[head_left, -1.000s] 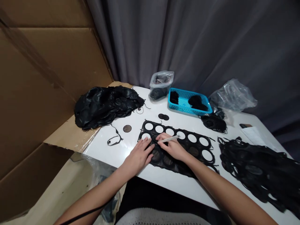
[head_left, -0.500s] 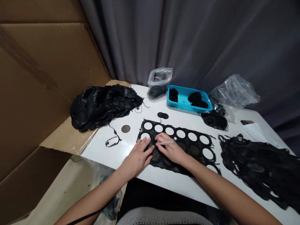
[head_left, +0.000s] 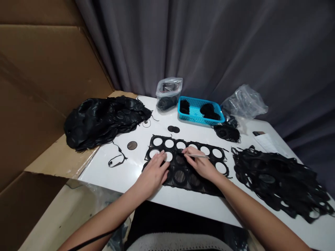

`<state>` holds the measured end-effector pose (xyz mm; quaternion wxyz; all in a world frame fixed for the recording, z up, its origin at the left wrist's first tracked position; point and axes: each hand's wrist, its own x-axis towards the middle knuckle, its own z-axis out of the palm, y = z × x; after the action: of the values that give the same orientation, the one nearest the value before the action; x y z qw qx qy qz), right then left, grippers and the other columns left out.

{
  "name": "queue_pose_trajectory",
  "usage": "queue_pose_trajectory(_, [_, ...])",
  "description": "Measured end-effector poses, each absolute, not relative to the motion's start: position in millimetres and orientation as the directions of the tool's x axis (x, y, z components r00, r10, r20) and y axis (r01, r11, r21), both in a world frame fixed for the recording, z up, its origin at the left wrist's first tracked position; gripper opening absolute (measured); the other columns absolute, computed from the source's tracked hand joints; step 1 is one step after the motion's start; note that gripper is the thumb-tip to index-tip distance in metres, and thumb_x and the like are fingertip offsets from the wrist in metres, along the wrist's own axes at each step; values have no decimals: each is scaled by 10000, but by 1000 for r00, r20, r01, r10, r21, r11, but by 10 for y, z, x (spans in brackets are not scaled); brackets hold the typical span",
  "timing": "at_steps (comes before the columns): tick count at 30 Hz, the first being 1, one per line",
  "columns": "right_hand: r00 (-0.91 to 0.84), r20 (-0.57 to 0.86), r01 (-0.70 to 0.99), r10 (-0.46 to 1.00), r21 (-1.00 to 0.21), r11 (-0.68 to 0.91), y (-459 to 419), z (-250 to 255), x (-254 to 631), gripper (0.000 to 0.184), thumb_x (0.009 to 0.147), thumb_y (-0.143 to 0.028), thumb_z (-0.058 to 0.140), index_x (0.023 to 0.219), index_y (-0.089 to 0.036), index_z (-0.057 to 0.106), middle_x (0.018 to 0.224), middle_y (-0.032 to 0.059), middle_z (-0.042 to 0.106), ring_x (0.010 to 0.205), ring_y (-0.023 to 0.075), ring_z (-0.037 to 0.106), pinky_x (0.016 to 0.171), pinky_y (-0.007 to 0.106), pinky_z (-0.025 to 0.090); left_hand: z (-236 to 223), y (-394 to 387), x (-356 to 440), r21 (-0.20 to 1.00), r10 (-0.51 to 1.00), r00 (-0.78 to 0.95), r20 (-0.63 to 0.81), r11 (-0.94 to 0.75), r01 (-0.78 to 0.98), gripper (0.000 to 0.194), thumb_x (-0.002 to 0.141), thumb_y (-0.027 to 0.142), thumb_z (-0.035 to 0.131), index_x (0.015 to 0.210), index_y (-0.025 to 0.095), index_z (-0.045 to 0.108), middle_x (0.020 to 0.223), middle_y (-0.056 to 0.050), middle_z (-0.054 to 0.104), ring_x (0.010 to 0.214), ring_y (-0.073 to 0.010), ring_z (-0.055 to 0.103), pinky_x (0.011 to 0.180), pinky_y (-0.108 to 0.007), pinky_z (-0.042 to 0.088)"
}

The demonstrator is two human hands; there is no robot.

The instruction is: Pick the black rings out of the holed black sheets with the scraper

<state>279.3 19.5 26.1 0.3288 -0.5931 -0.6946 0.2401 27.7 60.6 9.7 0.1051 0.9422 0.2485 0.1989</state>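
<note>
both hands sit a bit further right on the black punched sheet [head_left: 187,164] vs 1 s ago. left hand [head_left: 153,173] lies flat, fingers spread, pressing the sheet's left end. right hand [head_left: 200,164] pinches a thin white stick [head_left: 197,156] w/ tip on the sheet. sheet lies mid desk [head_left: 191,205], betw black scrap piles [head_left: 101,118]; blue basket [head_left: 199,111] behind.

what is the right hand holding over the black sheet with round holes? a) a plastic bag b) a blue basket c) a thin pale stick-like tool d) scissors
c: the right hand grips a thin pale tool over the black sheet, while the left hand lies flat on the sheet's left end.
</note>
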Motion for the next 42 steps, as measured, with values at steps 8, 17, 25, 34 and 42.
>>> queue_pose_trajectory(8, [-126, 88, 553, 988, -821, 143, 92, 186, 2675, 174, 966, -255, 485, 798, -225, 520, 1041, 42, 589, 964, 193, 573, 896, 360, 457, 6, 618, 422, 276, 400, 886, 234, -901, 334, 435, 943, 280, 592, 1371, 242, 527, 1557, -138, 377, 1455, -346, 321, 1144, -565, 347])
queue_pose_trajectory(17, [-168, 92, 602, 981, -779, 176, 80, 215, 2663, 110, 969, -215, 480, 878, -231, 540, 1034, 42, 554, 932, 190, 558, 862, 355, 473, 55, 632, 405, 272, 389, 898, 208, -905, 328, 440, 947, 275, 581, 1382, 249, 519, 1585, -131, 329, 1459, -352, 309, 1144, -569, 344])
queue_pose_trajectory(25, [-59, 269, 752, 961, -621, 220, 116, 69, 2559, 168, 943, -142, 418, 939, -215, 570, 1005, 109, 609, 956, 265, 548, 851, 413, 476, 53, 629, 411, 247, 390, 905, 170, -906, 344, 433, 930, 235, 596, 1359, 240, 542, 1569, -142, 347, 1466, -399, 262, 1130, -598, 345])
queue_pose_trajectory(34, [162, 165, 678, 973, -735, 12, 9, 292, 3306, 143, 963, -295, 449, 914, -227, 565, 907, 37, 634, 810, 203, 585, 767, 326, 446, 96, 697, 522, 272, 378, 890, 255, -911, 309, 288, 946, 259, 580, 1224, 204, 632, 1484, -151, 460, 1439, -378, 334, 1117, -602, 364])
queue_pose_trajectory(42, [-49, 73, 572, 996, -816, 88, -208, 192, 3067, 164, 973, -252, 472, 813, -227, 503, 1028, 36, 585, 976, 196, 566, 904, 348, 430, 103, 685, 853, 252, 245, 960, 133, -945, 207, 534, 925, 334, 638, 1433, 327, 475, 1594, -125, 306, 1464, -416, 257, 1125, -652, 285])
